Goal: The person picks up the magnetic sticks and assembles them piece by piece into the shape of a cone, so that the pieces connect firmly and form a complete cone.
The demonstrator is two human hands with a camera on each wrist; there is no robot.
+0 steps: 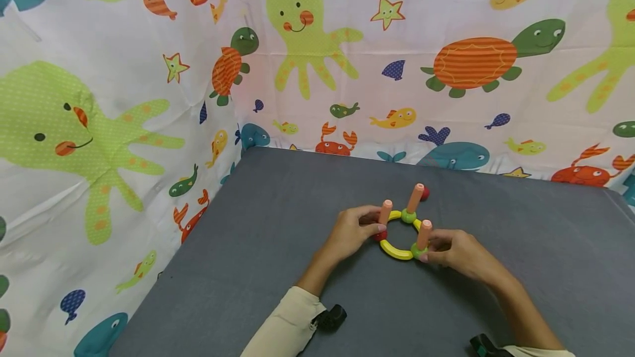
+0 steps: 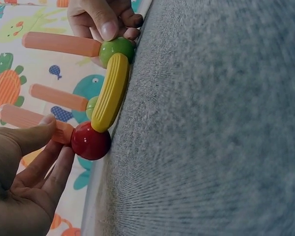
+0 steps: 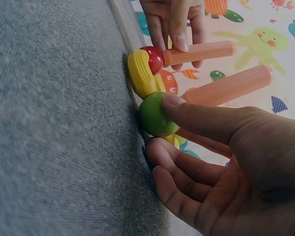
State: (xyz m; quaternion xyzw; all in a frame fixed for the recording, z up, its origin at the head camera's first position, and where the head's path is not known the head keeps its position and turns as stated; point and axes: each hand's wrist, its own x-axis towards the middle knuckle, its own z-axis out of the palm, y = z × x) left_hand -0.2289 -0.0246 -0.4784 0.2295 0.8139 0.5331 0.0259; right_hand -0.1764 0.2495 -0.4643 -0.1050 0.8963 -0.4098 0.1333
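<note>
On the grey table lies a ring of yellow curved pieces (image 1: 396, 250) joined by balls, with peach-coloured ribbed rods standing up from the balls. My left hand (image 1: 353, 231) pinches the left peach rod (image 2: 64, 132) between thumb and fingers, just above its red ball (image 2: 91, 141). Across the ring, my right hand (image 1: 463, 253) grips the near green ball (image 3: 157, 115) with the thumb on top and fingers beneath. A peach rod (image 1: 424, 233) rises from that ball. The third rod (image 1: 415, 198) stands on a green ball (image 1: 409, 216) at the back, untouched by either hand.
Just behind the back rod sits another red ball (image 1: 425, 193), partly hidden. The grey tabletop (image 1: 248, 269) stretches around the ring. A white curtain (image 1: 347, 120) printed with sea animals borders the table at the back and left.
</note>
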